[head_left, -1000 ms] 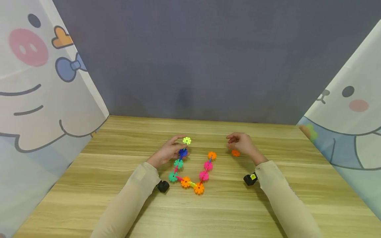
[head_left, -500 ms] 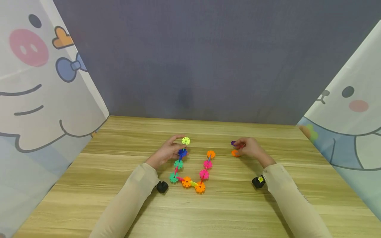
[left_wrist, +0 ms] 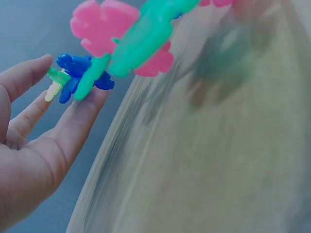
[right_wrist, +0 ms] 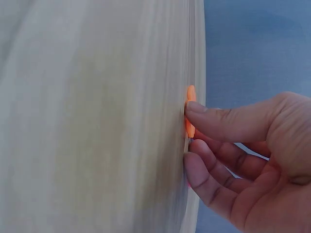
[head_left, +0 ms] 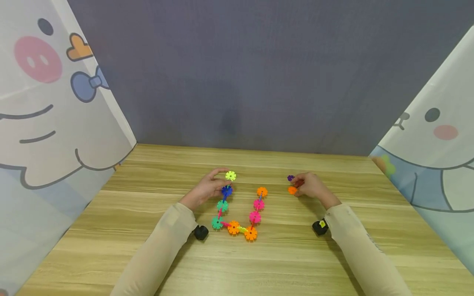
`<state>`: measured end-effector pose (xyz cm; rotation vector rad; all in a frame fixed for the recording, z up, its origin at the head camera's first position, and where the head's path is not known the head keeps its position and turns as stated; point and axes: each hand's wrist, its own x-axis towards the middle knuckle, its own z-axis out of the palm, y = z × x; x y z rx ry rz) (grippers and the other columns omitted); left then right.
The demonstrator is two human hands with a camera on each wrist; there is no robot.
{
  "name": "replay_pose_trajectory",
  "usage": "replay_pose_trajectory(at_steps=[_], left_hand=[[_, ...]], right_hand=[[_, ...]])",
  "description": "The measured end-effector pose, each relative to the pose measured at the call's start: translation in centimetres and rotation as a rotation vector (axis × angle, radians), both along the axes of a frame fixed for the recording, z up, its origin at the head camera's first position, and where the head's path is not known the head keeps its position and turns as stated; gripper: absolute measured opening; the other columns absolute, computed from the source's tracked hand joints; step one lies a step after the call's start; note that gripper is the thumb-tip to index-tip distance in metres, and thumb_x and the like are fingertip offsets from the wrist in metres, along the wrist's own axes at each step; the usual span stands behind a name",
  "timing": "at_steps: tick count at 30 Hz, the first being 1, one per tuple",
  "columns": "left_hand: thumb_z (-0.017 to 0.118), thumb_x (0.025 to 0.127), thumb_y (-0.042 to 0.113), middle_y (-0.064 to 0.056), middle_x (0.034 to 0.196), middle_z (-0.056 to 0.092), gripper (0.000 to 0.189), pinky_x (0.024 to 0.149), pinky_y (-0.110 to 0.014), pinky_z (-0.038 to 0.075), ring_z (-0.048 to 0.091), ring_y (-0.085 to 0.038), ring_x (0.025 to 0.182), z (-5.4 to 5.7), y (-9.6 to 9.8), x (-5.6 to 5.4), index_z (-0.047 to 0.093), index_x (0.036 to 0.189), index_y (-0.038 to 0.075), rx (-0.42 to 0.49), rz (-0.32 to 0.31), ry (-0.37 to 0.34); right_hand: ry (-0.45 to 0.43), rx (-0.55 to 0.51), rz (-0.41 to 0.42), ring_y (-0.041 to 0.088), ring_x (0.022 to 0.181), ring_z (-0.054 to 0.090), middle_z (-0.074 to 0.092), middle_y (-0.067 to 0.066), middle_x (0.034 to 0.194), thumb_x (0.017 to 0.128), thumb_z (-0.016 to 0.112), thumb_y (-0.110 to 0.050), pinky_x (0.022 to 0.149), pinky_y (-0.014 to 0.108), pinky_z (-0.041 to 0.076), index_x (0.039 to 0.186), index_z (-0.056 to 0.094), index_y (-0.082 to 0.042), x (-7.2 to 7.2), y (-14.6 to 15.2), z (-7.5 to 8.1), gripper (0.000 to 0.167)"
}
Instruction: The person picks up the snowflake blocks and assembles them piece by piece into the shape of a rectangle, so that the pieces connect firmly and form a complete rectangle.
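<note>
A chain of interlocking plastic snowflake discs point(head_left: 233, 227) lies in a rough U before me, in orange, pink, green, blue and yellow. My left hand point(head_left: 207, 190) holds its left end by the blue disc point(head_left: 227, 190), with the yellow disc point(head_left: 231, 176) beyond. In the left wrist view, the thumb and fingers are around the blue disc point(left_wrist: 73, 77). To the right, my right hand point(head_left: 312, 186) has its thumb on a loose orange disc point(head_left: 292, 190), its other fingers curled close to the table. The right wrist view shows that orange disc point(right_wrist: 191, 126) edge-on.
A small purple disc point(head_left: 291, 178) lies beyond the right fingertips. Something reddish shows partly under those fingers. The wooden table point(head_left: 281, 263) meets a grey panel point(head_left: 252, 82) at the back, with printed cloth panels point(head_left: 40, 102) at both sides.
My right hand has shifted right and slightly nearer, uncovering the purple disc and bringing its thumb onto the orange one. The left hand keeps its hold; the chain has shifted only slightly.
</note>
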<state>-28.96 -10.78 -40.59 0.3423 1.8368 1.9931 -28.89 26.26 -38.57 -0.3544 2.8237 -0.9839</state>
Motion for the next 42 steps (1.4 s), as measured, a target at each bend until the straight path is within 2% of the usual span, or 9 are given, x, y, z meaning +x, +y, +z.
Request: replay_pose_trajectory(at_steps=[6,13,18,27,34,42], left_hand=[[0.056,0.101,0.006,-0.029,0.128,0.058,0.059,0.08,-0.032,0.055,0.069,-0.018,0.097,-0.1,-0.1,0.0,0.029,0.153,0.002,-0.013,0.001,0.005],[0.057,0.101,0.006,-0.027,0.126,0.06,0.056,0.083,-0.033,0.055,0.069,-0.021,0.1,-0.2,-0.1,0.0,0.032,0.151,0.003,-0.038,0.005,0.011],[0.058,0.101,0.007,-0.026,0.124,0.062,0.056,0.082,-0.033,0.056,0.068,-0.023,0.101,-0.1,-0.1,0.1,0.033,0.15,0.003,-0.058,0.005,0.019],[0.057,0.101,0.005,-0.028,0.121,0.064,0.054,0.078,-0.033,0.057,0.071,-0.021,0.094,0.0,-0.1,0.3,0.034,0.149,0.001,-0.051,0.0,0.018],[0.059,0.1,0.007,-0.028,0.121,0.064,0.059,0.082,-0.036,0.057,0.071,-0.023,0.098,-0.1,0.0,0.3,0.033,0.153,0.005,-0.028,0.002,0.017],[0.06,0.1,0.007,-0.027,0.122,0.064,0.058,0.084,-0.037,0.057,0.07,-0.023,0.1,0.0,0.1,0.4,0.036,0.152,0.002,-0.037,0.014,0.015]], right_hand=[[-0.025,0.004,0.007,0.032,0.09,0.063,0.067,0.019,0.097,0.073,0.079,0.011,0.077,0.04,0.056,0.109,0.068,0.013,0.0,-0.2,0.1,0.038],[-0.049,0.035,-0.006,0.029,0.088,0.063,0.07,0.017,0.097,0.073,0.078,0.009,0.075,0.037,0.056,0.106,0.071,0.01,-0.2,-0.4,0.0,0.034],[-0.028,0.036,-0.009,0.026,0.084,0.06,0.067,0.014,0.092,0.07,0.079,0.009,0.073,0.038,0.054,0.101,0.07,0.009,-0.2,-0.4,0.0,0.032],[0.024,0.033,0.017,0.023,0.079,0.058,0.065,0.01,0.086,0.069,0.082,0.008,0.069,0.036,0.052,0.092,0.068,0.003,-0.1,-0.2,0.0,0.027],[0.077,-0.014,0.03,0.019,0.075,0.059,0.066,0.01,0.082,0.074,0.075,0.009,0.064,0.03,0.052,0.087,0.069,0.003,0.1,-0.7,0.3,0.015],[0.107,-0.114,-0.018,0.019,0.075,0.063,0.068,0.014,0.084,0.078,0.072,0.012,0.063,0.029,0.057,0.09,0.07,0.006,0.4,-2.3,0.3,0.013]])
